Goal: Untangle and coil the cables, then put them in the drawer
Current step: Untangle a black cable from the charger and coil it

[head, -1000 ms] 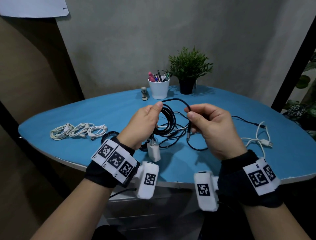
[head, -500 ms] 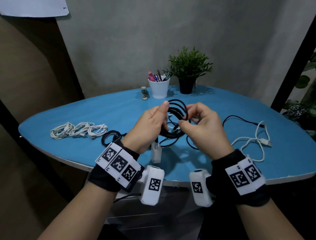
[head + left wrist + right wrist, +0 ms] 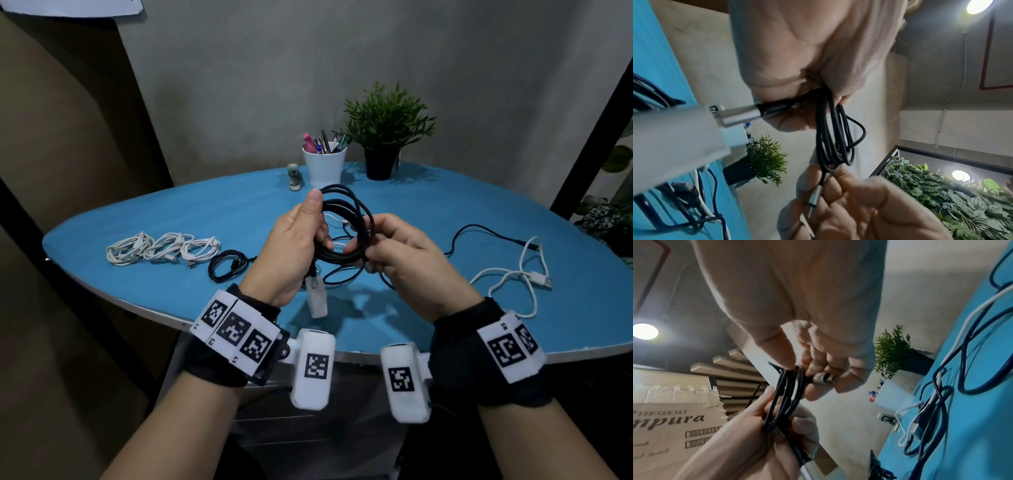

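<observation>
I hold a black cable coil point(image 3: 346, 222) upright above the blue table point(image 3: 205, 212), between both hands. My left hand point(image 3: 320, 222) grips one side of its loops, thumb on top. A white charger block point(image 3: 317, 298) hangs below that hand from the cable's metal plug point(image 3: 740, 113). My right hand point(image 3: 368, 246) pinches the opposite side of the coil point(image 3: 787, 391) and holds the cable's other metal connector point(image 3: 821, 378) in its curled fingers. Three white coiled cables point(image 3: 161, 248) and a small black coiled cable point(image 3: 227, 265) lie at the left.
A loose white cable point(image 3: 513, 277) and a loose black cable point(image 3: 479, 233) sprawl on the right of the table. A white pen cup point(image 3: 324, 164), a potted plant point(image 3: 385, 137) and a small stapler point(image 3: 294, 176) stand at the back. A pale cabinet front point(image 3: 308, 428) shows under the table's edge.
The hands have come together and risen. The black cable's loose tail has been wound into the coil, and the right hand now holds its end connector against the loops.
</observation>
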Motion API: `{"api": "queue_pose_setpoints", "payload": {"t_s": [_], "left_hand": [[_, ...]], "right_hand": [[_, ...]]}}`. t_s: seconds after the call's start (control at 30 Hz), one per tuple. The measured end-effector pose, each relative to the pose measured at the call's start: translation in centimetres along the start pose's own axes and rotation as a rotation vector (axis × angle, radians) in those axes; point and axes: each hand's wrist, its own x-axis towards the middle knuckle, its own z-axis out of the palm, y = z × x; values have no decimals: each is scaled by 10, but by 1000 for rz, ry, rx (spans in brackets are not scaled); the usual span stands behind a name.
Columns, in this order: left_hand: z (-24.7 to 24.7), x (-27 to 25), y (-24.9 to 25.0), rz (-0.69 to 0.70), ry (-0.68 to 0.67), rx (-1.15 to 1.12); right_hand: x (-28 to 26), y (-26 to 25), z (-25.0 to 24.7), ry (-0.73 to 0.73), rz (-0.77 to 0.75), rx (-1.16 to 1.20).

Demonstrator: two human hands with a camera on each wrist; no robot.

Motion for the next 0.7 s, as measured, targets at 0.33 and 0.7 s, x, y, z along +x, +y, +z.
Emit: {"api": "queue_pose_setpoints", "payload": {"t_s": [0.33,0.7], "left_hand": [[1,-5,6,-73,27,-226],[-4,-11,8,-68,-66,-114]], "right_hand": [[1,10,-5,35,-25,-337],[9,-5,-40,466,-54,-617]]}}
